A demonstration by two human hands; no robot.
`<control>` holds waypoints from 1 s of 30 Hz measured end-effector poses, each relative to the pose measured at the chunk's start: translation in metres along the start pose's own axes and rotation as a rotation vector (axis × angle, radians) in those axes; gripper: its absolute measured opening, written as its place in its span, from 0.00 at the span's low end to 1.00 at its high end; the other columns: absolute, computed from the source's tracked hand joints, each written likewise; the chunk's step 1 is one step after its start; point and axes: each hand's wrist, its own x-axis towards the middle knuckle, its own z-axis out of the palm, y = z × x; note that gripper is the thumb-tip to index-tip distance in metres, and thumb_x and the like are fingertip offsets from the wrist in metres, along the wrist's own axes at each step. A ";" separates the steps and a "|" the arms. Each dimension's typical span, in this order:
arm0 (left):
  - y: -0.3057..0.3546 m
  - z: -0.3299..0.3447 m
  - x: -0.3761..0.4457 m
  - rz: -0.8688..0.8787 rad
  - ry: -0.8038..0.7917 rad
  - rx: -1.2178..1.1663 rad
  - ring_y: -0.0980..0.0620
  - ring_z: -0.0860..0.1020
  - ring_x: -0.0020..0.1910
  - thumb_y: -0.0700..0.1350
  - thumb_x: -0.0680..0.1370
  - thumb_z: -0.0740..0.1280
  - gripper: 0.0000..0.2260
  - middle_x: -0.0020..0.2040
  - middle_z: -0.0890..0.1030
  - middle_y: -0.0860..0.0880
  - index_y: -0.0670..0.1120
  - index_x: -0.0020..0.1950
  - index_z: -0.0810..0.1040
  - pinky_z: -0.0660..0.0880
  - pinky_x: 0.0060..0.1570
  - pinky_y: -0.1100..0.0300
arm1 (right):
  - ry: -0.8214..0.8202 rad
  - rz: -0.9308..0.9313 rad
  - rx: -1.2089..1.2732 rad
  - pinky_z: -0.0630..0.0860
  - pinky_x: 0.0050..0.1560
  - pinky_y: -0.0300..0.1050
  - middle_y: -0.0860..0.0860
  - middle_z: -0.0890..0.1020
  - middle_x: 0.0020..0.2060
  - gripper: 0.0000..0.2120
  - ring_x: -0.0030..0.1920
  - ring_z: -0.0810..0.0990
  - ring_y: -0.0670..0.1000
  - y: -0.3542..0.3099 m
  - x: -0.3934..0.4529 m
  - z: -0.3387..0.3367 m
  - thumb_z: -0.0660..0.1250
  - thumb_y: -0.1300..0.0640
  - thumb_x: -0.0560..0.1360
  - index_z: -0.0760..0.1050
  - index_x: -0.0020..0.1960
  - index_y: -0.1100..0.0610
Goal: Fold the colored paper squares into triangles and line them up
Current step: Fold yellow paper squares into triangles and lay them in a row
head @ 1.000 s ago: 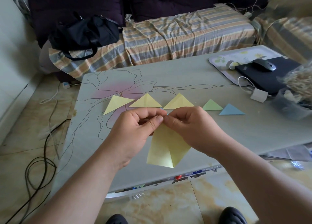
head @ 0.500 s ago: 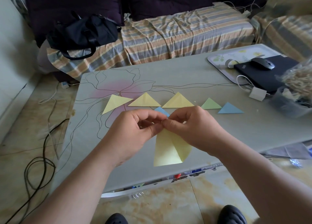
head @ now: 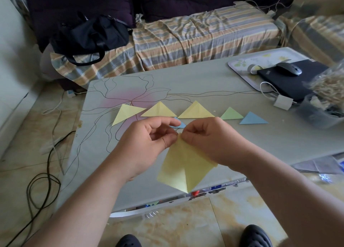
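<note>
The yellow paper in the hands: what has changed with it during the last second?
The yellow paper, half-closed a moment ago, has opened wider again below the pinch. Both the left hand and right hand still pinch its top corners together. The row of folded triangles is unchanged.

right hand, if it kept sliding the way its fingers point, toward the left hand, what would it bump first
The right hand would most likely meet the left hand first: their fingertips nearly touch at the top corner of the yellow paper that both pinch. Depth is unclear.
</note>
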 end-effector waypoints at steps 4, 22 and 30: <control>0.001 -0.002 0.000 -0.024 -0.056 -0.115 0.55 0.83 0.47 0.30 0.80 0.69 0.18 0.46 0.86 0.51 0.53 0.56 0.86 0.79 0.53 0.63 | -0.040 0.032 0.056 0.64 0.25 0.38 0.48 0.73 0.30 0.09 0.28 0.67 0.48 -0.005 -0.002 -0.001 0.68 0.50 0.81 0.83 0.46 0.52; 0.002 0.002 -0.001 -0.066 -0.005 -0.193 0.54 0.83 0.47 0.39 0.77 0.74 0.08 0.49 0.88 0.51 0.51 0.52 0.88 0.79 0.48 0.61 | 0.077 -0.163 0.071 0.72 0.34 0.36 0.47 0.87 0.38 0.04 0.33 0.77 0.43 -0.005 -0.004 0.001 0.76 0.51 0.76 0.84 0.43 0.49; 0.007 0.003 -0.003 -0.121 0.030 -0.236 0.54 0.82 0.42 0.35 0.76 0.74 0.10 0.40 0.85 0.51 0.51 0.44 0.87 0.78 0.43 0.63 | 0.071 -0.182 -0.032 0.71 0.33 0.35 0.45 0.82 0.35 0.07 0.31 0.74 0.43 -0.003 -0.006 0.000 0.74 0.53 0.78 0.85 0.44 0.40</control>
